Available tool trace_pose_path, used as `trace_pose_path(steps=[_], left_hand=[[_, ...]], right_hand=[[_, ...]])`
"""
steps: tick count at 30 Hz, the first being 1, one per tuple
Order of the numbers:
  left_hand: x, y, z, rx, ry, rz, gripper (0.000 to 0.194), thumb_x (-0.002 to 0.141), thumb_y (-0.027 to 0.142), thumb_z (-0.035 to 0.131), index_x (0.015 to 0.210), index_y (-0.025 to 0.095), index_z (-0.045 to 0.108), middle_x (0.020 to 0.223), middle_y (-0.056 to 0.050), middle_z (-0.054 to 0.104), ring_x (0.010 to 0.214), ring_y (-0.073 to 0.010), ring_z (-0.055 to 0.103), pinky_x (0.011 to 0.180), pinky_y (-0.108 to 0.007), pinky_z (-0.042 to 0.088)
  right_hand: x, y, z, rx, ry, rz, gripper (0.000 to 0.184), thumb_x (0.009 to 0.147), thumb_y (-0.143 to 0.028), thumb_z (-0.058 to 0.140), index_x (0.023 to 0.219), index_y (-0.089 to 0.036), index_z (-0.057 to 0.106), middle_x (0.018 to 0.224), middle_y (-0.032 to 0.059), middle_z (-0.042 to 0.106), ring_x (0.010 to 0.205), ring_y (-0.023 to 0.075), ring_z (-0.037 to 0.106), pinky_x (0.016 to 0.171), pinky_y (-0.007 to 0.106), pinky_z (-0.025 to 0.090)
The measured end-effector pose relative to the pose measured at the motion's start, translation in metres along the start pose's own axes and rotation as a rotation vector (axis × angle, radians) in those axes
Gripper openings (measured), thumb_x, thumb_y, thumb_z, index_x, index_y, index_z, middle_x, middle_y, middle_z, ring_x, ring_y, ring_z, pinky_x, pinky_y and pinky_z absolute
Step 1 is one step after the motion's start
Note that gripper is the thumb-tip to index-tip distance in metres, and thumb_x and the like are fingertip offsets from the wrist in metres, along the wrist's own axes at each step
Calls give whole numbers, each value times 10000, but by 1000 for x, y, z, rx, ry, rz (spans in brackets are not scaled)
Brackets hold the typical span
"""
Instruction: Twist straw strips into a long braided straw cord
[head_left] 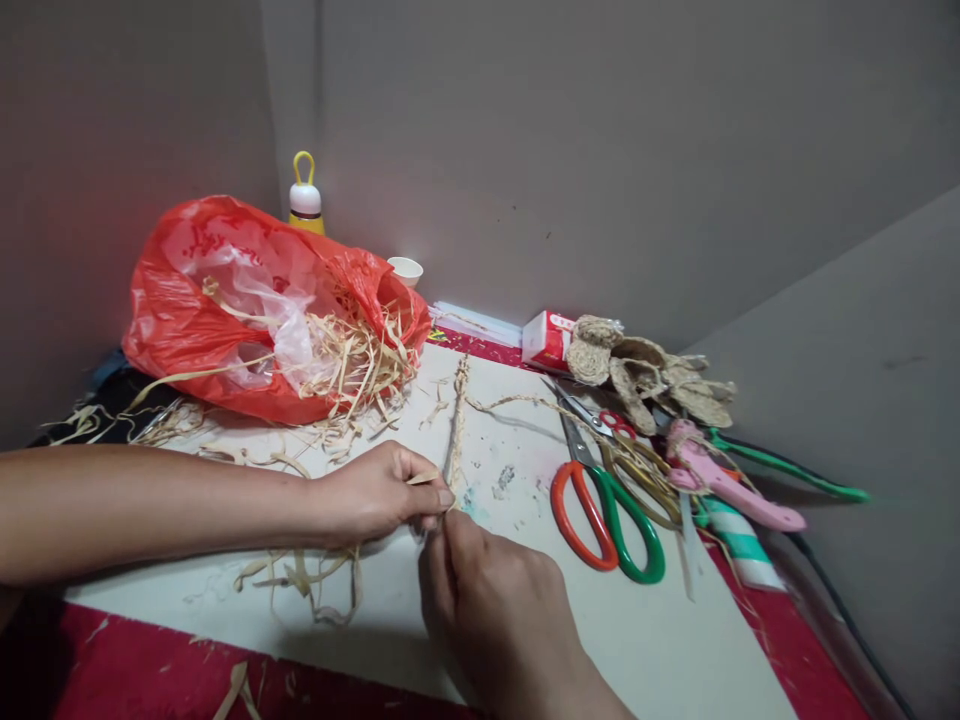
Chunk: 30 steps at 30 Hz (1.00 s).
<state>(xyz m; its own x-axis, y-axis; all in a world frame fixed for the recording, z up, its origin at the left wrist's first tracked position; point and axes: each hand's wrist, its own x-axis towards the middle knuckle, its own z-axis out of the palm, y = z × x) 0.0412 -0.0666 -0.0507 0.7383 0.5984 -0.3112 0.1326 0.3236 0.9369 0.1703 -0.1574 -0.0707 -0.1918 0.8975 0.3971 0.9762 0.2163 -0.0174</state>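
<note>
A braided straw cord [460,430] runs away from me up the middle of the white board. My left hand [394,490] is closed at its near end, thumb and forefinger pinched, with a pale straw strip [424,479] poking out between the fingers. From below right, my right hand [502,590] meets it, its fingers closed on the same near end; the fingertips are partly hidden. A thinner twisted straw cord [517,400] branches from the far part of the braid towards the scissors. Loose straw strips [307,580] lie below my left forearm.
A red plastic bag [180,340] spills straw [352,360] at the left. Red-and-green-handled scissors [607,520] lie right of the braid, beside a pink tool [735,490] and woven straw pieces [645,370]. Behind stand a yellow-white bottle [305,200], a white cup [406,270] and grey walls.
</note>
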Motion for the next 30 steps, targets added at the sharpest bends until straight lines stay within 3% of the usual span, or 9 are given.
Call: trace_pose_path(steps=[12, 15, 18, 19, 20, 23, 24, 27, 30], left_hand=[[3, -13, -1, 33, -8, -34, 255, 716, 361, 631, 641, 120, 601, 612, -3, 571, 565, -87, 471, 576, -211, 369], [3, -11, -3, 125, -23, 1, 257, 761, 360, 583, 685, 117, 610, 621, 8, 550, 572, -81, 449, 568, -202, 348], [4, -10, -6, 210, -39, 52, 262, 785, 362, 557, 709, 118, 611, 591, 34, 488, 550, -70, 387, 548, -195, 309], [4, -9, -7, 214, -44, 60, 266, 788, 366, 554, 711, 117, 608, 583, 39, 472, 542, -68, 370, 541, -195, 299], [4, -9, -8, 208, -50, 67, 272, 791, 373, 552, 717, 117, 606, 580, 41, 461, 537, -67, 358, 535, -196, 291], [4, -7, -8, 167, -67, 82, 285, 798, 398, 552, 727, 124, 586, 580, 43, 441, 528, -67, 334, 520, -201, 271], [3, -7, -8, 150, -73, 88, 287, 797, 404, 557, 721, 128, 572, 580, 45, 434, 528, -67, 328, 519, -201, 265], [2, -5, -8, 98, -132, 113, 294, 807, 405, 547, 688, 137, 531, 589, 42, 448, 541, -67, 344, 535, -199, 279], [1, -4, -9, 126, -157, 91, 290, 819, 396, 526, 680, 142, 514, 567, 55, 418, 512, -62, 311, 508, -197, 264]], right_hand=[[-8, -12, 11, -129, -96, -142, 205, 682, 0, 471, 682, -178, 571, 489, 62, 581, 361, 194, 510, 435, 318, 125], [-14, -22, 7, 47, -351, -236, 155, 637, -37, 538, 614, -188, 569, 481, 59, 576, 364, 179, 482, 407, 308, 132], [-12, -14, -16, 487, -646, -366, 179, 738, -193, 581, 564, -209, 541, 446, -5, 542, 351, 118, 389, 374, 276, 157], [-9, -6, -26, 610, -664, -317, 237, 793, -267, 562, 564, -212, 536, 451, -21, 532, 370, 104, 383, 373, 257, 186], [-4, 4, -34, 673, -594, -149, 277, 818, -359, 550, 583, -213, 539, 481, -16, 537, 409, 109, 402, 386, 246, 229], [15, 34, -45, 781, -224, 410, 465, 885, -505, 410, 536, -201, 464, 462, -3, 440, 440, 116, 383, 419, 250, 279], [21, 40, -43, 832, -212, 513, 459, 865, -534, 439, 554, -198, 473, 476, -6, 439, 450, 117, 388, 432, 250, 295], [32, 44, -25, 1166, -465, 642, 426, 838, -567, 476, 668, -180, 522, 583, 13, 539, 508, 126, 473, 497, 248, 370], [31, 36, -11, 1413, -690, 640, 423, 868, -563, 433, 720, -174, 508, 525, -39, 460, 432, 84, 371, 446, 216, 299]])
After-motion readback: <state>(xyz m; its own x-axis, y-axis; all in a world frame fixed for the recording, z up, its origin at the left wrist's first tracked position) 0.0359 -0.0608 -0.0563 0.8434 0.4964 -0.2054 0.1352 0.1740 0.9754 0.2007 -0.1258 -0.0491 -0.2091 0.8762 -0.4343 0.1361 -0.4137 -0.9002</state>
